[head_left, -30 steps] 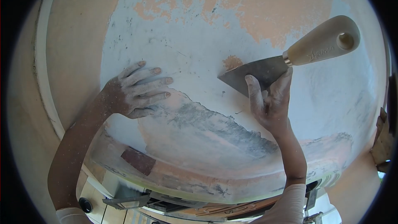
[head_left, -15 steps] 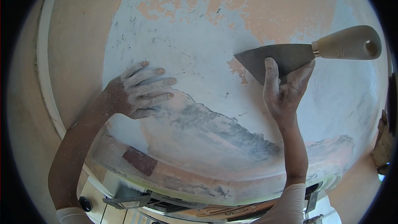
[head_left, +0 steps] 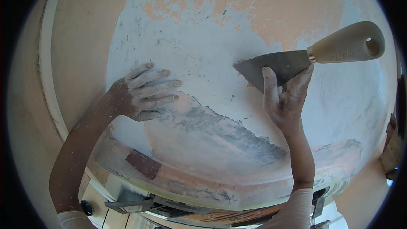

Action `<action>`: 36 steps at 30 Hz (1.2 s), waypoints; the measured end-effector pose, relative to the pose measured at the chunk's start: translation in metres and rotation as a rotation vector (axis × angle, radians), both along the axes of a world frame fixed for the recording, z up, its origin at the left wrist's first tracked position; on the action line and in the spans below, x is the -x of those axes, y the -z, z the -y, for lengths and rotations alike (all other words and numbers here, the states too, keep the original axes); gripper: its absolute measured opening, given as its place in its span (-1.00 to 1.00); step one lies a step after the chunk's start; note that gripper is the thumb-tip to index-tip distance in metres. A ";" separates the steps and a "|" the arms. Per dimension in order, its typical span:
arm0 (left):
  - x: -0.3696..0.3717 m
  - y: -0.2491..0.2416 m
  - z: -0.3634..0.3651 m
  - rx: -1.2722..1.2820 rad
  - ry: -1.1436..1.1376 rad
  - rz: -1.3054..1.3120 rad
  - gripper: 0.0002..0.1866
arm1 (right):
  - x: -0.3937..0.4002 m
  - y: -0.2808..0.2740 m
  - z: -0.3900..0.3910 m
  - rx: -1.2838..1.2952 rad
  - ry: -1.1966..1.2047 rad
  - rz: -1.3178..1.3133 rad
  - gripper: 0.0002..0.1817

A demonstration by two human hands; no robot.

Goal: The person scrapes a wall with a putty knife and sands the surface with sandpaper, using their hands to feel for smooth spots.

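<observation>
My left hand (head_left: 146, 91) lies flat with fingers spread against the wall (head_left: 203, 63), dusted with white powder. A putty knife (head_left: 277, 65) with a beige handle is in my right hand (head_left: 288, 95). The thumb presses on the face of its dark triangular blade, and the other fingers are mostly hidden behind it. Its handle points to the upper right, and the blade's edge faces lower left, over a small peach patch of bared surface. Below my left fingers runs the ragged edge of the pale coating, with a grey and pinkish scraped area (head_left: 212, 131) beneath.
A dark reddish-brown rectangular piece (head_left: 143, 164) lies on the lower part of the surface. A pale strip (head_left: 44, 72) runs down the left side. Various items and a brown lettered board (head_left: 241, 215) sit along the bottom.
My right hand has shifted a little left and down with the putty knife, whose handle has tipped slightly. The blade now covers more of the peach patch. My left hand has stayed almost still.
</observation>
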State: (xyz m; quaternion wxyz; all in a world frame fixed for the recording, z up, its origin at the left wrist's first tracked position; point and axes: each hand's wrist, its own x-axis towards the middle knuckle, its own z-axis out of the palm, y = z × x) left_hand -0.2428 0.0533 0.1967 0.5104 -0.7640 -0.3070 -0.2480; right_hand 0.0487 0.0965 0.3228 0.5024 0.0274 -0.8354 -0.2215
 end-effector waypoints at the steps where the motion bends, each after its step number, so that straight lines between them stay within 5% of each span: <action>1: 0.000 0.000 0.000 0.002 0.001 0.001 -0.52 | 0.001 -0.002 0.000 -0.009 0.003 -0.032 -0.41; 5: 0.000 0.001 -0.001 -0.010 0.001 0.003 -0.52 | 0.002 -0.006 -0.001 -0.051 0.026 -0.130 -0.35; 7: 0.000 0.000 0.000 -0.022 -0.005 -0.011 -0.52 | -0.001 0.004 0.008 -0.042 0.127 0.029 -0.32; 12: 0.001 0.003 -0.002 -0.001 -0.007 0.019 -0.50 | 0.003 0.000 -0.006 -0.076 -0.028 0.009 -0.24; 29: 0.001 0.000 0.000 -0.019 -0.030 -0.019 -0.48 | -0.005 -0.005 -0.008 -0.011 -0.074 -0.163 -0.35; 33: 0.000 0.001 -0.002 -0.024 -0.022 -0.006 -0.53 | -0.005 -0.002 0.003 -0.059 0.028 0.015 -0.37; 36: 0.001 0.002 -0.001 -0.031 -0.027 -0.015 -0.53 | 0.000 -0.012 0.004 0.167 -0.073 -0.154 -0.35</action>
